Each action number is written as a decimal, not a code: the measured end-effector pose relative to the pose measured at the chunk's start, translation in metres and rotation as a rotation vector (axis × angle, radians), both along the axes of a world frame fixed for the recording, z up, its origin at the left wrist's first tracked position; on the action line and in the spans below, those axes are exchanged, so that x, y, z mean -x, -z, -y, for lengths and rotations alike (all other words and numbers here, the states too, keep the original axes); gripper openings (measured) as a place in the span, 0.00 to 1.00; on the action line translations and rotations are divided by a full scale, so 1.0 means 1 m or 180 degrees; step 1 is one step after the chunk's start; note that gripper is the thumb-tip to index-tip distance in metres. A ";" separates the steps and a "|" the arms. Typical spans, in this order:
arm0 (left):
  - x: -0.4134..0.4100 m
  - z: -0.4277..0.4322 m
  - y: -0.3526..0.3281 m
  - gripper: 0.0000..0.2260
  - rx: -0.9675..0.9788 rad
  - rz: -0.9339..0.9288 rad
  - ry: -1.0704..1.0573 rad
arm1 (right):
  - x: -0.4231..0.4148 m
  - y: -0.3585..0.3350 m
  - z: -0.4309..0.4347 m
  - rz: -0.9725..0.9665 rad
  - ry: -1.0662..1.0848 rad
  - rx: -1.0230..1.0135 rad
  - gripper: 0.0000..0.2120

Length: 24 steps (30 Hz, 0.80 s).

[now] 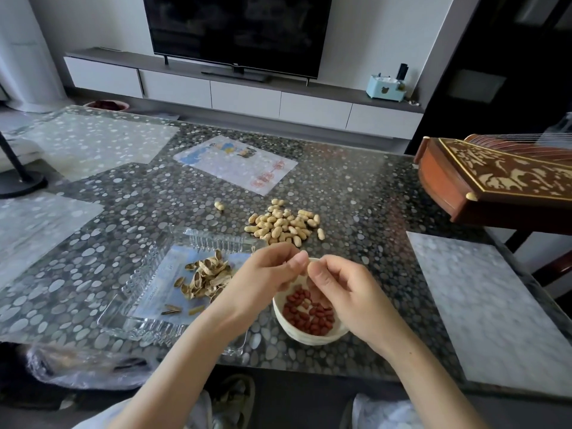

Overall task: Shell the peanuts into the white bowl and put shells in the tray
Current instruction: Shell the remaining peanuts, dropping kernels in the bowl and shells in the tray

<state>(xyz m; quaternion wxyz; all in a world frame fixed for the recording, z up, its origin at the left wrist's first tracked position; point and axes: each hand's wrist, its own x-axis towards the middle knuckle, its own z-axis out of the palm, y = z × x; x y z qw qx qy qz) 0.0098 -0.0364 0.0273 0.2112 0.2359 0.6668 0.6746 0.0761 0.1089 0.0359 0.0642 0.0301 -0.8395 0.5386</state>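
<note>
Your left hand [266,272] and right hand [339,284] together pinch one peanut [310,266] above the white bowl's [309,337] far rim, with the glass tray [213,241] just left.

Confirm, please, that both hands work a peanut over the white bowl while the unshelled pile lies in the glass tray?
Not quite: the head view shows the unshelled pile on the table, beyond the glass tray; the rest holds.

No readable text, small logo on television [236,26] bezel illegible, print beneath glass tray [123,320] blurred
</note>
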 end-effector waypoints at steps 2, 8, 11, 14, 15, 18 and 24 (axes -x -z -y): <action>-0.004 -0.005 -0.001 0.13 -0.0047 0.0139 0.0064 | 0.000 0.001 0.002 -0.0090 0.0026 -0.0054 0.17; -0.011 -0.014 0.000 0.21 0.0066 -0.0228 -0.0216 | -0.001 0.008 0.013 -0.0208 0.0262 0.0160 0.16; -0.014 -0.016 0.001 0.20 0.0040 -0.0465 -0.0318 | -0.003 0.008 0.017 -0.0351 0.0360 0.0189 0.15; -0.017 -0.017 0.001 0.19 -0.0049 -0.0509 -0.0313 | -0.004 0.009 0.022 -0.0559 0.0479 -0.0015 0.15; -0.018 -0.017 0.002 0.18 -0.0069 -0.0509 -0.0326 | -0.004 0.009 0.024 -0.0632 0.0532 -0.0090 0.15; -0.020 -0.019 0.002 0.18 -0.0106 -0.0484 -0.0373 | -0.003 0.011 0.026 -0.0773 0.0675 -0.0241 0.15; -0.025 -0.024 0.002 0.18 0.0021 -0.0601 -0.0374 | -0.001 0.016 0.024 -0.0669 0.0927 0.0017 0.18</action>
